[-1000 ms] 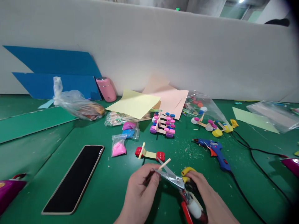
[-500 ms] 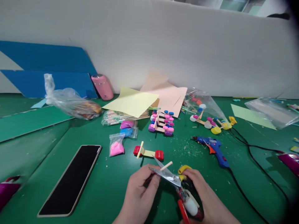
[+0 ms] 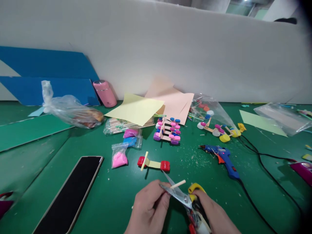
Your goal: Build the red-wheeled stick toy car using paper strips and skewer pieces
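My left hand (image 3: 152, 203) is closed on a thin pale wooden stick (image 3: 178, 184), pinched near the tip of the scissors. Scissors (image 3: 179, 197) with yellow and black handles are in my right hand (image 3: 211, 208), their blades parted around the stick. Other items with red and white parts show beneath the handles, partly hidden by my right hand. Just beyond my hands lies a small wooden piece with red ends (image 3: 154, 164) and a crossbar.
A phone (image 3: 69, 195) lies at the left, a blue glue gun (image 3: 225, 159) with its cable at the right. Behind are small colourful models (image 3: 168, 131), bags of clay (image 3: 120, 157), paper sheets (image 3: 136, 109) and a pink bottle (image 3: 105, 94).
The view has shifted slightly. Both hands, the stick and the scissors appear a little lower and further right. The scissors remain around the stick.
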Tool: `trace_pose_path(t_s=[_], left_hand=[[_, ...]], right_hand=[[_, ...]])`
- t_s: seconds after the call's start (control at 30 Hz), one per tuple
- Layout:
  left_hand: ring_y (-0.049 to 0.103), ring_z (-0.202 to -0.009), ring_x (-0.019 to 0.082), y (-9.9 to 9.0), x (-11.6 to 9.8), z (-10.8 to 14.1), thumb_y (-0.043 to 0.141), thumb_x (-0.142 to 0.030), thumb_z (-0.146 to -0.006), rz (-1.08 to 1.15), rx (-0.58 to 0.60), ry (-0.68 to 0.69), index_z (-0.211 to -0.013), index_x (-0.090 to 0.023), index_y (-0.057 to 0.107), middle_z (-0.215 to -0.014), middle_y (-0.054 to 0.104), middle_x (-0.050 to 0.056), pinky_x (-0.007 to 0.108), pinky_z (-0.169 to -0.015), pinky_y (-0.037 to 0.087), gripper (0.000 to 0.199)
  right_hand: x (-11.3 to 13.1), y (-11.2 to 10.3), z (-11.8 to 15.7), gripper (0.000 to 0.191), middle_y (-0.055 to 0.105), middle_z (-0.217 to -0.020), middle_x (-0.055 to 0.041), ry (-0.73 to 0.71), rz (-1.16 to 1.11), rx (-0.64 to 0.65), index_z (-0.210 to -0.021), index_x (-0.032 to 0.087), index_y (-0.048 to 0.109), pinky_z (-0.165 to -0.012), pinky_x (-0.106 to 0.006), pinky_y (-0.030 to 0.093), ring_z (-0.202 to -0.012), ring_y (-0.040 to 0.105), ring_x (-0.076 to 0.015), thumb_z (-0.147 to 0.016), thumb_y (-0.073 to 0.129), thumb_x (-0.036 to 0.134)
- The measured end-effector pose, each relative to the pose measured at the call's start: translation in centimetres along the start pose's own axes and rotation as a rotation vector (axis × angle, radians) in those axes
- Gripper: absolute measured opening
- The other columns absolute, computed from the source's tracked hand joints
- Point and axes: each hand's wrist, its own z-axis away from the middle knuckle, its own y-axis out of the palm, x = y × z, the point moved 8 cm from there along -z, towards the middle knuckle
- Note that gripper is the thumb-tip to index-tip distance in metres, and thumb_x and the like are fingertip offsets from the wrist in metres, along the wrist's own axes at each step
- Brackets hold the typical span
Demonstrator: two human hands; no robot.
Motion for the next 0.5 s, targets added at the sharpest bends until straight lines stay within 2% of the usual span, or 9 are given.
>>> trace_pose_path(t_s=[0.17,0.3,0.4,0.5], left_hand=[[0.055,-0.055,0.015,-0.2,0.1,0.1,0.051,-0.019,-0.076,-0.008,-0.016,-0.017,-0.073,-0.020,0.066,-0.064,0.061,0.005,0.021,-0.054,0.042,0.015],[0.057,-0.060,0.017,-0.2,0.8,0.2,0.051,-0.021,-0.076,0.038,-0.022,-0.083,-0.074,-0.020,0.065,-0.068,0.063,0.005,0.022,-0.057,0.043,0.014],[0.055,-0.061,0.016,0.1,1.1,0.0,0.050,-0.022,-0.077,0.090,0.039,-0.113,-0.072,-0.019,0.065,-0.068,0.062,0.005,0.022,-0.058,0.042,0.016],[0.048,-0.054,0.013,0.3,1.6,-0.1,0.051,-0.024,-0.076,0.182,0.100,-0.178,-0.068,-0.018,0.063,-0.059,0.057,0.002,0.021,-0.053,0.038,0.016]], right_hand=[[-0.7,0.7,-0.1,0.050,0.068,-0.084,-0.0111,0.119,0.095,0.048,-0.106,0.017,0.053,-0.059,-0.029,0.048,-0.071,0.063,-0.0246,-0.056,0.050,0.020],[-0.6,0.8,-0.3,0.046,0.067,-0.076,-0.0081,0.077,0.095,0.055,-0.103,0.019,0.053,-0.053,-0.026,0.046,-0.062,0.062,-0.0219,-0.057,0.051,0.023],[-0.2,0.3,-0.2,0.047,0.066,-0.080,-0.0091,0.055,0.040,0.036,-0.104,0.018,0.051,-0.054,-0.025,0.045,-0.065,0.062,-0.0222,-0.058,0.052,0.026],[0.2,0.1,0.0,0.048,0.065,-0.088,-0.0101,0.048,-0.002,0.044,-0.106,0.019,0.052,-0.061,-0.026,0.046,-0.074,0.062,-0.0236,-0.058,0.054,0.026]])
